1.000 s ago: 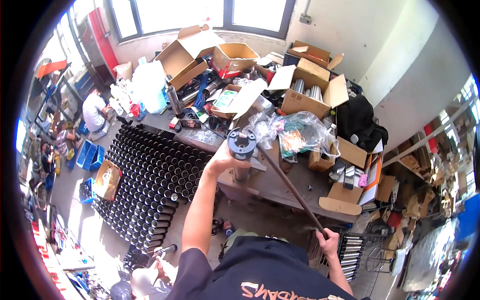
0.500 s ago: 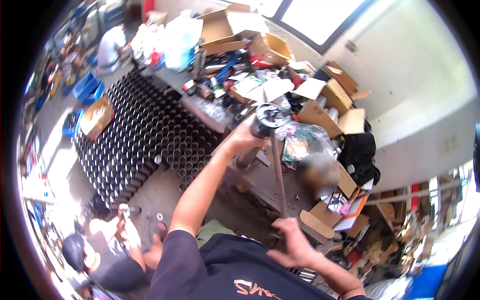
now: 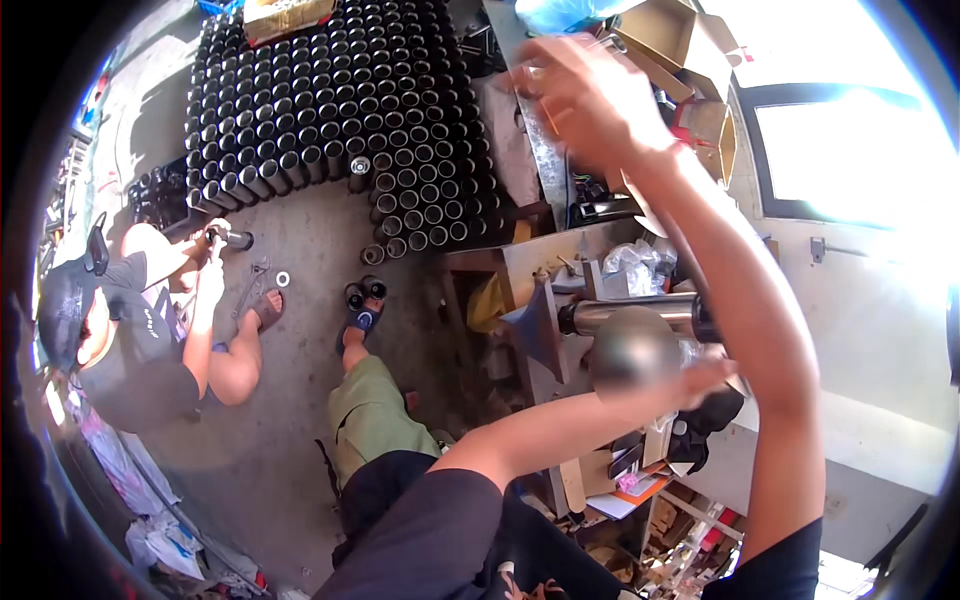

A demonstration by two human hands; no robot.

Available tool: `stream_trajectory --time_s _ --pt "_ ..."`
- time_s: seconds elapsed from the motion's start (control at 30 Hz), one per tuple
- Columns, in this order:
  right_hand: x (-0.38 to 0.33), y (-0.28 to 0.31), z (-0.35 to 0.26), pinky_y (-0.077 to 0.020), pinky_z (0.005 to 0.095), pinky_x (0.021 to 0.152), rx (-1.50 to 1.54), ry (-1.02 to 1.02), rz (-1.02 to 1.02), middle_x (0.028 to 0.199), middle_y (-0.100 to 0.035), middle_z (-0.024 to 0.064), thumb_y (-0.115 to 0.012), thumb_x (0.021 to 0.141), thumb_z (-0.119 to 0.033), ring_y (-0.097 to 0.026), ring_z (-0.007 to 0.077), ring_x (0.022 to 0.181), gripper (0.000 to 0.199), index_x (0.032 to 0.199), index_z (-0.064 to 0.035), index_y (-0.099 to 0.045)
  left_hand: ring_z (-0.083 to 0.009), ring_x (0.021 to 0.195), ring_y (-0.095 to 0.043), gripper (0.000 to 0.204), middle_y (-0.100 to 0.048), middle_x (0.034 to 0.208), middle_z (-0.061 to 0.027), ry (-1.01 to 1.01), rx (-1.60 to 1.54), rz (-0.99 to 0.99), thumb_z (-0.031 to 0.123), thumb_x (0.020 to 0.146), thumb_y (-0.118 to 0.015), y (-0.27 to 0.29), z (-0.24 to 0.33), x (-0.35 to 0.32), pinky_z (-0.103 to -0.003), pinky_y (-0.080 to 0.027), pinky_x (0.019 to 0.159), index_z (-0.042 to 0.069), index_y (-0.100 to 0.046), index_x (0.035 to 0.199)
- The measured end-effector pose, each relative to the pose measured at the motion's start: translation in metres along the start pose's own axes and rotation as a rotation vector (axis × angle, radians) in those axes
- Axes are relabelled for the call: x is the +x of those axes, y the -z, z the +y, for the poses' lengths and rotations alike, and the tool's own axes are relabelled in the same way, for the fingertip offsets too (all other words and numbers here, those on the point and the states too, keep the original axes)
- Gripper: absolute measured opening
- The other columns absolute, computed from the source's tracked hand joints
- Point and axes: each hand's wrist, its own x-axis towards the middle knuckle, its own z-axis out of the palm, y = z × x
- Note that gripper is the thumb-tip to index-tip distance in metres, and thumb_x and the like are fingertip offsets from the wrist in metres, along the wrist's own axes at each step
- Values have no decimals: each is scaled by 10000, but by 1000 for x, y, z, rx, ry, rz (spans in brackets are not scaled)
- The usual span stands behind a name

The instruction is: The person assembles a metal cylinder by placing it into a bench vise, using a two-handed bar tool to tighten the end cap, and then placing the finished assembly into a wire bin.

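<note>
Cylinder (image 3: 600, 316), between hands (image 3: 590, 98), nearer the left one (image 3: 708, 380)

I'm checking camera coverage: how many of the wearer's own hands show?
2: the left hand close to the dark end of the shiny metal tube; the right hand, blurred, near the top of the view. Some fingers may be hidden.

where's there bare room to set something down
Bare grey concrete floor lies between the black cylindrical tubes and white ring, and between the seated co-worker and green cloth shorts. Crowded: the brown workbench around the shiny steel cylinder and clear plastic.
</note>
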Motion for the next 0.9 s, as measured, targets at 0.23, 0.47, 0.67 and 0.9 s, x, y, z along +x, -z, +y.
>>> stream_trajectory --time_s 0.23,0.47,0.67,0.9 --pt "-466 45 326 -554 386 588 -43 -1256 -811 783 -723 148 -597 894 -189 -702 236 666 251 961 0 -748 -220 522 -549 193 -496 583 -8 642 692 -381 196 835 -666 3 185 -54 -384 -509 538 97 -543 723" --pt "-585 45 177 -475 329 683 479 -1019 -246 768 -659 87 -427 1019 -346 -592 162 715 464 848 15 -663 -236 743 -733 175 -730 833 -158 17 2522 -102 150 821 -628 -90 203 -70 -394 -595 655 7 -710 881" --pt "-583 -1 124 -541 493 767 -114 -1350 272 922 -710 188 -487 987 -161 -686 369 878 319 1277 -87 -599 -183 527 -667 154 -632 681 -40 -889 3275 90 213 942 -558 -63 186 -60 -355 -523 412 86 -590 861" --pt "-494 89 -146 -521 510 697 -67 -1679 186 838 -693 192 -476 990 -556 -668 428 814 537 879 -79 -696 -325 552 -669 283 -670 657 -99 -1145 3092 -309 436 916 -602 -17 281 25 -433 -531 489 164 -664 868"
